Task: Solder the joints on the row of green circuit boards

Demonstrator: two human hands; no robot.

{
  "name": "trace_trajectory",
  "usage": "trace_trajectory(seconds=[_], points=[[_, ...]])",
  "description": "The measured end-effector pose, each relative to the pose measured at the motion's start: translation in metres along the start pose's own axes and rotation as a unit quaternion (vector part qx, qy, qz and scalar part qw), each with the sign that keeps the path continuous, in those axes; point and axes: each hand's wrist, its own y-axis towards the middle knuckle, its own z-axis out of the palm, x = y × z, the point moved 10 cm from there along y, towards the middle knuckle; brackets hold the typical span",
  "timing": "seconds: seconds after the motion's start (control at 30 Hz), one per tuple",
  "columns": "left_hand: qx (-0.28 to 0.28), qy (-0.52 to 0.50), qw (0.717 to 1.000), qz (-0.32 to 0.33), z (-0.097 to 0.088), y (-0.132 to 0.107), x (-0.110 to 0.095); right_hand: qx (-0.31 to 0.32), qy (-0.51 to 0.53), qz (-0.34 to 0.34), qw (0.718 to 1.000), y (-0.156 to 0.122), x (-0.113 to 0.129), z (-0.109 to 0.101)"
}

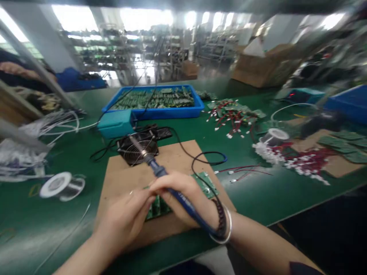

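Observation:
My right hand (186, 194) is wrapped around the dark blue handle of a soldering iron (157, 169), whose metal tip points up and away to the left. Beside it, my left hand (129, 214) pinches at the edge of a green circuit board (157, 208), fingertips meeting those of my right hand. Both hands partly cover the boards beneath them. Another circuit board (205, 184) lies just right of my right hand. Everything here rests on a brown cardboard sheet (117, 183). A black fan (139, 147) with a wire guard sits at the sheet's far left corner.
A blue tray (169, 112) of circuit boards stands at the back, behind a teal box (116, 124). Solder spools lie left (61, 186) and right (273, 136). Red wires with white connectors (304, 160) are heaped at right. The iron's black cord (195, 156) loops across the table.

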Motion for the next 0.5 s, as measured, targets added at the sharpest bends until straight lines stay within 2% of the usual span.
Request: trace_trajectory(seconds=[0.1,0.2,0.27,0.37,0.43,0.5], points=[[0.023,-0.040,0.999,-0.024,0.012,0.012,0.005,-0.022,-0.073,-0.048,0.996,-0.011,-0.004,-0.009],[0.007,-0.099,0.991,-0.085,0.020,0.016,0.027,-0.022,-0.144,-0.065,0.987,-0.018,-0.011,-0.021],[-0.021,-0.115,0.983,-0.141,0.017,0.011,0.045,-0.032,-0.184,-0.059,0.981,-0.019,-0.016,-0.032],[-0.081,-0.096,0.969,-0.211,0.004,-0.004,0.068,-0.080,-0.234,-0.041,0.968,-0.020,-0.022,-0.049],[-0.109,-0.071,0.965,-0.229,-0.002,-0.013,0.074,-0.115,-0.261,-0.029,0.958,-0.024,-0.027,-0.059],[-0.126,-0.044,0.966,-0.219,-0.007,-0.017,0.071,-0.133,-0.275,-0.017,0.952,-0.031,-0.033,-0.066]])
